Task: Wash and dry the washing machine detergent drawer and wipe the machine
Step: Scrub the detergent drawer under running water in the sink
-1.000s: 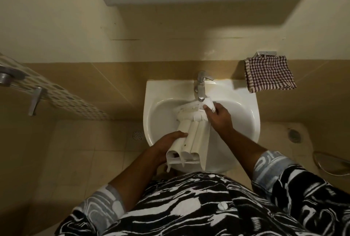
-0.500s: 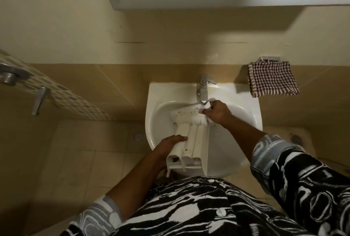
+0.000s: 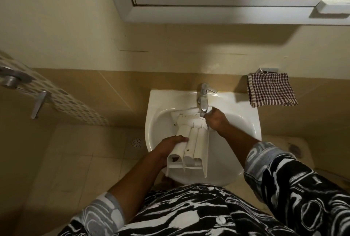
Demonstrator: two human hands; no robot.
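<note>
A white plastic detergent drawer (image 3: 191, 141) lies lengthwise over the white sink (image 3: 157, 122), underside up, its far end under the chrome tap (image 3: 203, 97). My left hand (image 3: 170, 144) grips the drawer's left side near its middle. My right hand (image 3: 216, 120) holds the drawer's far right corner, fingers curled, just below the tap spout. Whether water runs from the tap I cannot tell.
A red-and-white checked cloth (image 3: 270, 90) hangs from a wall hook to the right of the sink. A mirror cabinet (image 3: 217, 6) juts out above. A door with a metal handle (image 3: 38, 106) stands at the left. A floor drain (image 3: 136, 142) lies left of the sink.
My right hand slid from the drawer's far top to its right corner under the tap. The drawer shifted slightly towards the tap. The camera tilted up, showing more of the mirror.
</note>
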